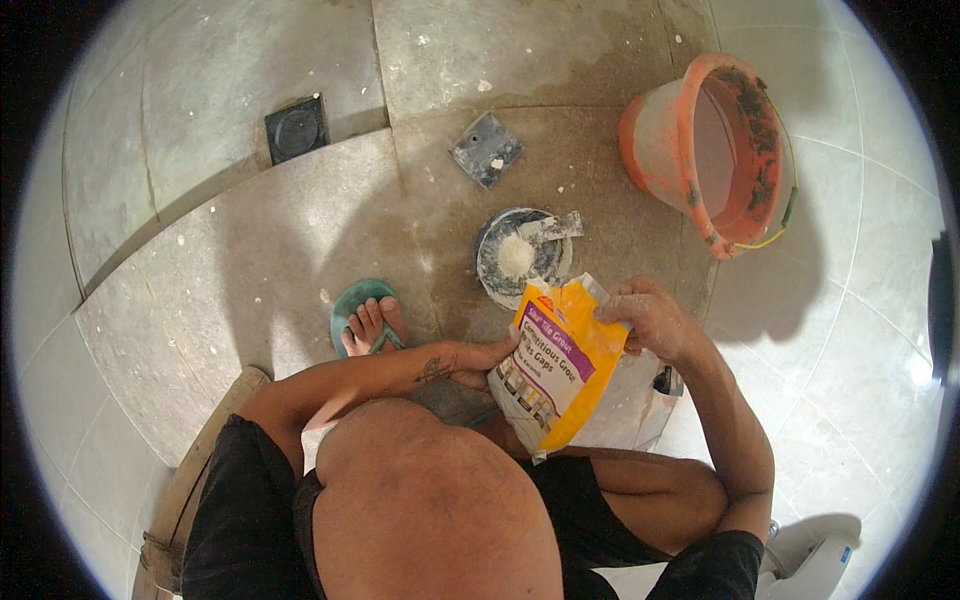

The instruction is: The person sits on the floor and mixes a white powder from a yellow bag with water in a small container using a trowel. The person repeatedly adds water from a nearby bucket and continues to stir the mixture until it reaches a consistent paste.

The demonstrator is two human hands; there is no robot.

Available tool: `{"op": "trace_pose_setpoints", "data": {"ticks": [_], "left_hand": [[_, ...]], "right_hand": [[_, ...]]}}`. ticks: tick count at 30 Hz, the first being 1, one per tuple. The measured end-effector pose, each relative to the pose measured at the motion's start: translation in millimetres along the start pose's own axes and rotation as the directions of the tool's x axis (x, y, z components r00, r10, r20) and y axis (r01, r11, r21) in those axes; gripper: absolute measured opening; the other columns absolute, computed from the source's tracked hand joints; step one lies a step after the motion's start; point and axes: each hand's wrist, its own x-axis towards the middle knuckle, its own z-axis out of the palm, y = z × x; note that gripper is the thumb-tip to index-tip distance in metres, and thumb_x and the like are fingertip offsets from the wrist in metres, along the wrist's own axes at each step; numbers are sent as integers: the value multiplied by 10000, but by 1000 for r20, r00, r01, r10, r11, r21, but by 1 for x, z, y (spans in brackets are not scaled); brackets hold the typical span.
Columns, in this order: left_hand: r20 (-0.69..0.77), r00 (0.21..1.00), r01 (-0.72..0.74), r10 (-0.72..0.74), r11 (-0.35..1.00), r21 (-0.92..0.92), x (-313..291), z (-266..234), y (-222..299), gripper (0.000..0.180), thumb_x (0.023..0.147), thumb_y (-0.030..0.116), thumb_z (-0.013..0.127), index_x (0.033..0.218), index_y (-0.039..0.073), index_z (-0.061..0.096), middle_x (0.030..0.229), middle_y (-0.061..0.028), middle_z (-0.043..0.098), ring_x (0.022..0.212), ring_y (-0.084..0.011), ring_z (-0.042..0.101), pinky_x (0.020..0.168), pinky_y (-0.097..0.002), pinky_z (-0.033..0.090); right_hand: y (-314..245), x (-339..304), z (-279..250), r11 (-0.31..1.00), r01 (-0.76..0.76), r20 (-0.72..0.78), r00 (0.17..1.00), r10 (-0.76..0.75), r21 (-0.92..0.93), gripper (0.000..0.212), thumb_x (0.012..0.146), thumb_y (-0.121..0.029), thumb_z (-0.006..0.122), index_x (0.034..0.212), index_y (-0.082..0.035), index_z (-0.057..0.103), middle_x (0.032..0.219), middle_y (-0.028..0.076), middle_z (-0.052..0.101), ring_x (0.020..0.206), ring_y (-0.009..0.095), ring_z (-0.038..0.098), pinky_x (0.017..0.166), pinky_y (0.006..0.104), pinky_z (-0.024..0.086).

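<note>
A yellow and white powder bag [566, 365] is held up between my hands, tilted, its top edge torn and crumpled. My left hand [482, 364] grips its left side, with the fingers partly behind it. At the upper right corner, my right hand [650, 318] is closed on the bag's edge. Just beyond the bag stands a small, round, dark bowl [488, 278] smeared with dried residue. A heap of whitish powder [515, 257] lies in the bowl. Across its right rim rests a flat, residue-coated scraper [556, 227].
An orange bucket [640, 138] with murky liquid stands at the far right. A stained square plate [487, 150] lies beyond the bowl. A dark square drain cover [297, 130] is at the step edge, far left. My foot in a green flip-flop [345, 308] is left of the bowl.
</note>
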Motion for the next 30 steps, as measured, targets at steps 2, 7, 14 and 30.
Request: {"op": "trace_pose_setpoints", "data": {"ticks": [2,7,14,30], "left_hand": [[-11,1000,7,-7,1000,8,1,-1,0,985,757,801,345,1508,178,210,1555,-104,229,1435,-293,193,1154,-532,178],[-8,1000,11,-11,1000,-25,0,-2,1,984,761,798,344,1506,168,215,1554,-111,231,1431,-296,206,1156,-521,186],[5,1000,-31,31,999,22,-3,-1,1,994,757,806,345,1500,154,235,1549,-137,234,1429,-307,210,1152,-534,183],[-37,999,-7,7,1000,-10,1,-3,6,850,855,728,234,1481,155,285,1524,-79,308,1391,-258,300,1138,-499,250]], "right_hand": [[0,0,0,1000,-5,-2,1000,5,5,232,791,-227,617,637,-57,586,541,7,505,427,91,437,410,242,323],[-2,-1,1,999,-13,-35,999,12,-40,230,797,-235,616,659,-52,598,543,3,497,434,94,429,420,242,323],[-8,-6,3,999,-44,-77,996,42,-28,206,792,-235,631,728,-39,614,570,3,497,457,98,434,441,246,336],[-4,-3,0,1000,1,-145,989,-4,-21,208,799,-228,619,711,-39,608,561,2,490,439,90,422,422,249,319]]}}
